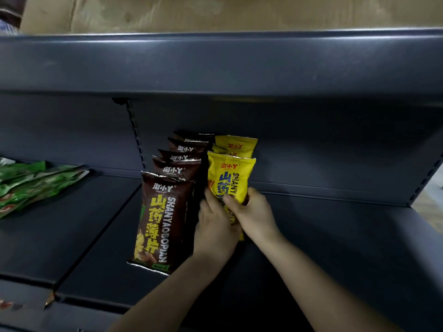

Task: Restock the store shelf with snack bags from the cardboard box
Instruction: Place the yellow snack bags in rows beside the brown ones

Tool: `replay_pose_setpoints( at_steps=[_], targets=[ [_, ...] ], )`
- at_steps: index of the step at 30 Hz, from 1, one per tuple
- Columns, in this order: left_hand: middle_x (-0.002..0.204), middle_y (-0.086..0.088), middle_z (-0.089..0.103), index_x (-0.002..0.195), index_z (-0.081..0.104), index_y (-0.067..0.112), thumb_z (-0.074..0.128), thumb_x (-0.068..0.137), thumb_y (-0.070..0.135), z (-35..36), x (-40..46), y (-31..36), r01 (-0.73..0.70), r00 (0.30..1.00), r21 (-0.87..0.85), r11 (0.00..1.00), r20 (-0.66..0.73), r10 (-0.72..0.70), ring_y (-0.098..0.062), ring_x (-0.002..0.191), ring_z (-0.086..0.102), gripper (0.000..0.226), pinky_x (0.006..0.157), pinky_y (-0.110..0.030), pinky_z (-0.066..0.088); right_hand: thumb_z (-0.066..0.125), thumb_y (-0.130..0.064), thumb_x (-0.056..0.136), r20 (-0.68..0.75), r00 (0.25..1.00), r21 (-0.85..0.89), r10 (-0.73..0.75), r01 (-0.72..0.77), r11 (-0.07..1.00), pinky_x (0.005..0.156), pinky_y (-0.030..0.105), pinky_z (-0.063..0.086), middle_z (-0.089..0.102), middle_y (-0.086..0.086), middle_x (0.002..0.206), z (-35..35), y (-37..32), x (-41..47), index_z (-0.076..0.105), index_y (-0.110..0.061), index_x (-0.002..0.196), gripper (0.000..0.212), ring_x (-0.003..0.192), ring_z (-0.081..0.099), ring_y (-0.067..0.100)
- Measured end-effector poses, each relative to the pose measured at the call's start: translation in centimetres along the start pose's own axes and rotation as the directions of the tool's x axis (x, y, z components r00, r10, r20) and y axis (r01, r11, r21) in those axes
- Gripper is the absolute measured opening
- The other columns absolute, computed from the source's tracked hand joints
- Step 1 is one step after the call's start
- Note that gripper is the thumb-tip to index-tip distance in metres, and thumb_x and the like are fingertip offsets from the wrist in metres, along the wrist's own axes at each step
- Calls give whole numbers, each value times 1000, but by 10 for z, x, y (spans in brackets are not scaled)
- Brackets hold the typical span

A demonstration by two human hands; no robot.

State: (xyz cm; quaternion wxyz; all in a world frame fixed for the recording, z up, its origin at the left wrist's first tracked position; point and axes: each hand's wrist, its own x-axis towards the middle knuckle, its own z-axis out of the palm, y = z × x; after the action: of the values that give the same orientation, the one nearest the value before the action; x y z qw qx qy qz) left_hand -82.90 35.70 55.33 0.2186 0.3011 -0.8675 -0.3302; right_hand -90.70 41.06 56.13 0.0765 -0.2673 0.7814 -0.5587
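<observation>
A yellow snack bag [230, 174] stands upright at the front of a short row of yellow bags [236, 143] on the dark shelf [335, 236]. My left hand [214, 226] grips its lower left side and my right hand [253, 213] grips its lower right side. The bag's bottom is hidden behind my fingers. Just to the left stands a row of several brown snack bags [165, 219], upright one behind another. A cardboard box [215, 13] lies on the shelf above, blurred.
Green snack bags [31, 180] lie flat in a pile at the far left of the same shelf. A slotted upright [136, 135] runs down the back panel. Bare shelf surface stretches right of the yellow row to the end post [424, 180].
</observation>
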Motion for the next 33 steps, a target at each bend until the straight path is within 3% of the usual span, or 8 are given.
replay_pose_setpoints(
  at_steps=[3,6,12,15,19,28,30,33],
  targets=[
    [132,-14,41,143,10,10,59,87,30,-2,6,-1,88,996,5,996,-7,-88,-34,119,48,77,87,-39,43,71,-31,83,44,999,-152,-1,7,988,68,26,41,69,9,103,3,-1,4,64,-7,104,33,98,63,24],
    [127,-14,45,141,13,10,58,86,30,1,7,0,93,995,58,994,-34,-91,-34,111,54,75,81,-38,45,73,-36,79,-13,1000,-245,8,-11,969,91,32,41,54,12,120,5,1,11,50,-5,117,54,118,48,26],
    [124,-9,47,139,19,15,63,83,41,6,7,3,125,985,22,992,-119,-121,-33,109,57,75,79,-37,45,65,-48,83,131,989,164,63,-84,983,88,28,48,62,3,117,1,-6,28,47,-12,119,53,106,62,15],
    [123,-7,49,136,24,15,63,82,42,10,7,3,127,979,-13,992,-160,-127,-33,107,58,71,79,-38,46,61,-62,78,99,991,260,86,-109,959,93,34,51,64,0,116,3,-6,37,49,-20,120,61,104,64,14],
    [119,-7,51,130,28,15,63,82,43,11,15,5,144,974,-41,989,-173,-149,-32,106,59,66,77,-36,45,63,-48,85,13,998,280,57,-59,958,93,40,51,63,6,114,9,-11,44,51,-27,97,27,101,65,18],
    [124,-7,51,135,26,19,65,82,35,12,16,3,22,982,-140,990,-185,-48,-30,109,56,68,79,-37,46,56,-72,71,-121,992,308,-33,69,949,93,48,51,61,7,114,18,5,37,54,-28,107,57,106,63,19],
    [122,-9,51,131,28,17,64,83,37,14,16,2,58,982,-152,987,-171,-84,-30,109,56,64,80,-39,46,53,-78,71,-85,996,297,-32,56,953,93,42,52,61,5,115,17,3,34,53,-29,109,61,106,63,16],
    [120,-11,52,127,31,11,65,83,35,16,15,1,94,976,-175,980,-179,-125,-30,112,55,61,83,-39,46,45,-62,79,17,999,322,-29,22,947,80,7,46,62,-7,111,7,2,24,51,-31,108,43,97,59,-7]
  ],
)
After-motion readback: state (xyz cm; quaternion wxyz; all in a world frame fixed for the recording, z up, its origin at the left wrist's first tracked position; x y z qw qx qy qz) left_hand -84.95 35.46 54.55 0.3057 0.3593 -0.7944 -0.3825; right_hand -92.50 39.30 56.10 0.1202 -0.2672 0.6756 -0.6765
